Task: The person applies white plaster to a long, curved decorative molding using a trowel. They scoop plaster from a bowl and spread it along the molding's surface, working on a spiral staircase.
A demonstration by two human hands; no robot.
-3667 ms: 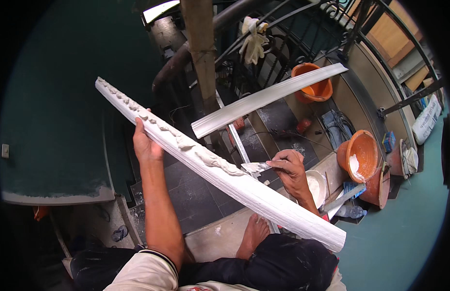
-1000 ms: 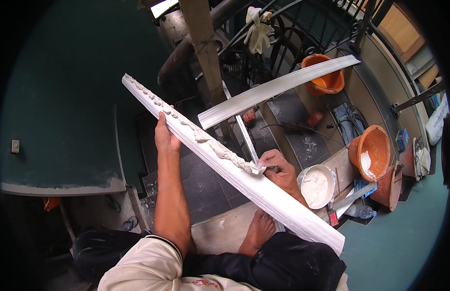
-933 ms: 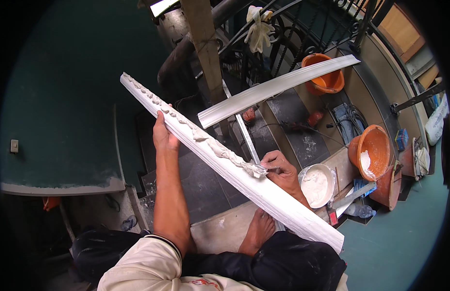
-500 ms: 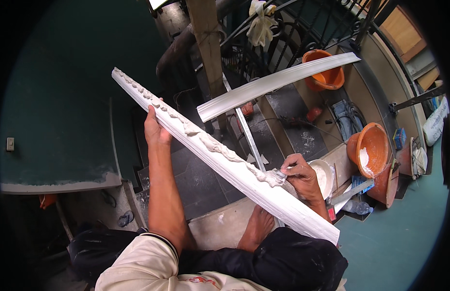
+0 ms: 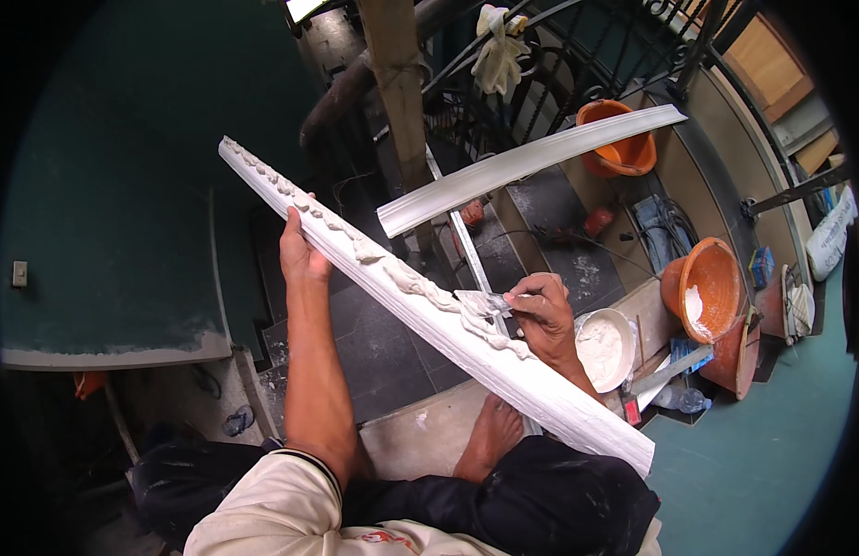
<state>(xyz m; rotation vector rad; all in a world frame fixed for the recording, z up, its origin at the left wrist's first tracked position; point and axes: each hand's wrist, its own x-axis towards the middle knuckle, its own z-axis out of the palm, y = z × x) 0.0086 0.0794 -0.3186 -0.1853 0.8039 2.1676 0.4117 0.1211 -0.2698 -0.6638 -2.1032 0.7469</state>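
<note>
The left hand (image 5: 305, 252) grasped a long, white, grooved moulding strip (image 5: 531, 389), its thumb on the near edge and fingertips showing past the far one; the strip slanted from beyond those fingers down to the lower right, above the person's lap. The right hand (image 5: 548, 320) pinched a small putty knife with a flat pale blade (image 5: 483, 303) between thumb and fingers, its blade at a lumpy ridge of off-white paste (image 5: 406, 278) along the strip's far side. The strip cut across the view below the right fingers, hiding part of that forearm.

Beyond both hands, a second white moulding strip (image 5: 531, 171) lay in front of an orange plastic bucket (image 5: 626, 170), masking part of it. Just right of the right hand stood a round white bowl (image 5: 633, 345) of pale mix; farther right sat an orange-brown basin (image 5: 718, 278) with white residue. Pale gloves (image 5: 500, 56) hung on a dark railing well past the fingers.

Half a second earlier, the right fingers were lower along the strip, at the ridge's lower end, and covered part of the bowl; they had since shifted up toward the left hand, whose grasp was unchanged.
</note>
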